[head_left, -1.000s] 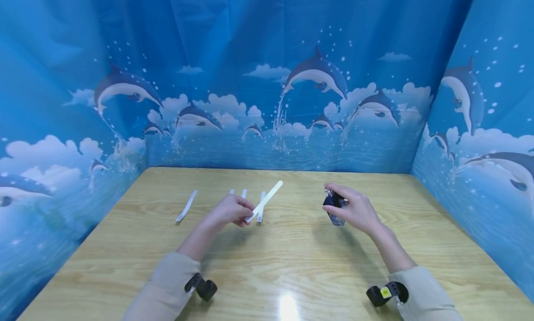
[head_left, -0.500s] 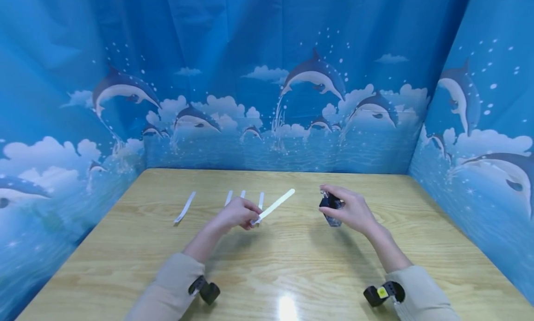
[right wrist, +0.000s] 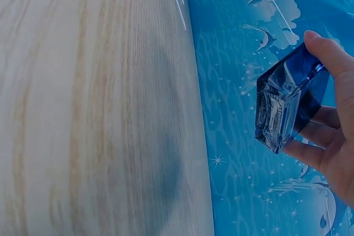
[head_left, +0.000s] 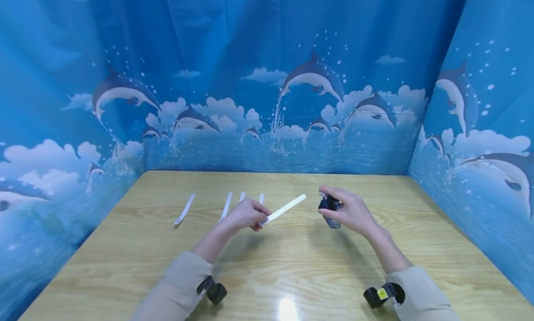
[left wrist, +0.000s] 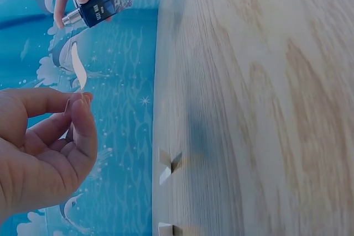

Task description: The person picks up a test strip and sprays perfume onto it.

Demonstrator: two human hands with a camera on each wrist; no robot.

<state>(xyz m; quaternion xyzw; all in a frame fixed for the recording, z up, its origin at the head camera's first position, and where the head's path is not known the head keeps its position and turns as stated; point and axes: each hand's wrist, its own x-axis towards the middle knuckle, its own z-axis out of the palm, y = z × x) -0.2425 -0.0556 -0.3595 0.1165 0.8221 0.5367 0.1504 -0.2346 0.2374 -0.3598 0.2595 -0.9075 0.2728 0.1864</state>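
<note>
From the head, the left hand (head_left: 246, 214) pinched a white paper strip (head_left: 286, 208) above the table (head_left: 292, 265), its tip near the blue bottle (head_left: 329, 210) gripped by the right hand (head_left: 350, 212). The left wrist showed thumb and forefinger closed on the strip (left wrist: 77, 70). The right wrist showed curled fingers (right wrist: 332, 59) around the bottle (right wrist: 285, 106).

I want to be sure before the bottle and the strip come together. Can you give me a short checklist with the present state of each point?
1. Left hand pinches the white paper strip by one end: ok.
2. Right hand grips the dark blue perfume bottle: ok.
3. Silver nozzle bare, no cap on it: ok.
4. Nozzle aimed at the strip's free end: cannot tell.
5. Strip and bottle apart, not touching: ok.
6. Spare strips lying on the wooden table, away from the bottle: ok.
</note>
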